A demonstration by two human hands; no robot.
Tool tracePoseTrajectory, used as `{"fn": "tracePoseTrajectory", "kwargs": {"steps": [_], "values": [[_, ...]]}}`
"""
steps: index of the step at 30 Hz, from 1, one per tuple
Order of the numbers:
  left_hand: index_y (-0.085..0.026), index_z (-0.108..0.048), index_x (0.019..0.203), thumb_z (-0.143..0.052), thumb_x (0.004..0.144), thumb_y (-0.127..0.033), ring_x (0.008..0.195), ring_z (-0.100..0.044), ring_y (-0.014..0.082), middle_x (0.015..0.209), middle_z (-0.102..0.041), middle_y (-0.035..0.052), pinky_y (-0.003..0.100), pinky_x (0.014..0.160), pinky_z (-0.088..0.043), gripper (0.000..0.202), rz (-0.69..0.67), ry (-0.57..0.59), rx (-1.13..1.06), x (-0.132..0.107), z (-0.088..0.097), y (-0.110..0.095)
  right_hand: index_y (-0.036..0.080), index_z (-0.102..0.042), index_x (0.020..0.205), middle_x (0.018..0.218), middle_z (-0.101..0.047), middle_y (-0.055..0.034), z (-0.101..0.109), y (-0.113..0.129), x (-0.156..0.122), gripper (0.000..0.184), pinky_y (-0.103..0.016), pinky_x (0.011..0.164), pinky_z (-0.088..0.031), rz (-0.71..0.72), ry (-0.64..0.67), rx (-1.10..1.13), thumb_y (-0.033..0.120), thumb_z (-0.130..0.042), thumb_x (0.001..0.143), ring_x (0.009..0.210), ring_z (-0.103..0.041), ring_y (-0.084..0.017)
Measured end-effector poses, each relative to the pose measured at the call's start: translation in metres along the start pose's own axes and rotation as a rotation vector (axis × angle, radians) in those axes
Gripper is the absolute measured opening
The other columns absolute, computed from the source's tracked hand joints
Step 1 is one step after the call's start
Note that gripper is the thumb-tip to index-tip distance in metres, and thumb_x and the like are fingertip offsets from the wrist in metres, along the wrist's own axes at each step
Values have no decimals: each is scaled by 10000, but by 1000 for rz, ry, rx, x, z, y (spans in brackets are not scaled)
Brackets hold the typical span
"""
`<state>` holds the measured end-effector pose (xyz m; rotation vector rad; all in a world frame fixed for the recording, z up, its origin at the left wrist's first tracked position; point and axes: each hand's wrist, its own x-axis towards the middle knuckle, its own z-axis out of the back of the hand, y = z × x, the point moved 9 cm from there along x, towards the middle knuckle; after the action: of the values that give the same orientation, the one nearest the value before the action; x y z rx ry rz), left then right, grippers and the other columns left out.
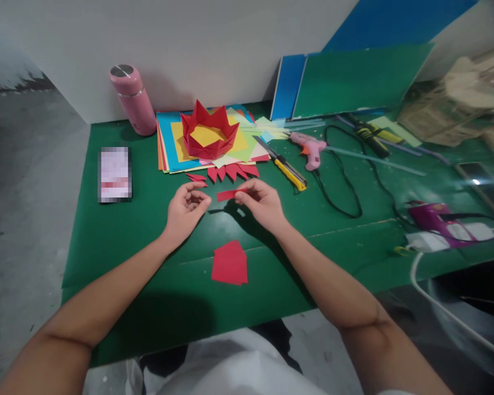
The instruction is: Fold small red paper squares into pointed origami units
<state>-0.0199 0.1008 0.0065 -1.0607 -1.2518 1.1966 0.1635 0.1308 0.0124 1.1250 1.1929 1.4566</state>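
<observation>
My right hand [260, 202] pinches a small folded strip of red paper [227, 195] just above the green table mat [119, 241]. My left hand [186, 209] hovers a little to the left of the strip, palm up, fingers loosely curled and apart, holding nothing. A stack of red paper squares [229, 263] lies on the mat between my forearms. Beyond my hands lie several folded red paper points [230, 172]. A red paper crown [209, 133] sits on a pile of coloured sheets [170, 144].
A pink bottle [133, 99] stands at the back left, a phone [114, 174] lies left. A yellow utility knife [286, 167], pink glue gun [310, 148] with black cord, purple tool [436, 216] and green and blue boards [354, 82] fill the right side.
</observation>
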Motion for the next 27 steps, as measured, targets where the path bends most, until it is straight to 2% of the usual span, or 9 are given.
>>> {"fn": "tracePoseTrajectory", "kwargs": {"steps": [4, 11, 22, 25, 27], "values": [[-169, -566, 984, -656, 805, -347, 696, -643, 107, 824, -646, 23, 246, 668, -553, 268, 10, 73, -88, -4, -10, -1, 208, -585, 743, 656, -589, 26, -9, -2, -2, 283, -263, 607, -503, -12, 70, 23, 444, -738, 710, 586, -560, -104], [-150, -597, 922, -701, 767, -458, 655, -678, 114, 767, -660, 14, 234, 662, -565, 360, 110, 122, -193, -7, -17, 2, 200, -608, 741, 662, -606, 26, -9, -1, -2, 240, -250, 592, -512, 32, 93, 70, 389, -753, 712, 590, -577, -101], [-152, -688, 939, -717, 750, -432, 705, -689, 145, 771, -722, 42, 271, 705, -570, 339, 122, 154, -105, -9, -19, 2, 194, -615, 754, 659, -612, 30, -10, -1, -2, 169, -244, 584, -508, 56, 104, 44, 321, -727, 748, 587, -583, -100], [-148, -697, 905, -728, 741, -391, 667, -678, 136, 726, -717, 33, 262, 680, -567, 294, 138, 130, -80, -9, -16, 4, 197, -630, 820, 715, -633, 15, -11, 3, -5, 136, -257, 600, -515, 134, 109, -60, 317, -690, 796, 624, -600, -113], [-146, -699, 883, -731, 736, -372, 642, -670, 133, 709, -714, 32, 260, 660, -564, 272, 150, 117, -58, -8, -15, 5, 213, -642, 945, 830, -666, -8, -12, 13, -8, 146, -279, 643, -526, 243, 92, -183, 302, -659, 831, 696, -623, -131]]}}
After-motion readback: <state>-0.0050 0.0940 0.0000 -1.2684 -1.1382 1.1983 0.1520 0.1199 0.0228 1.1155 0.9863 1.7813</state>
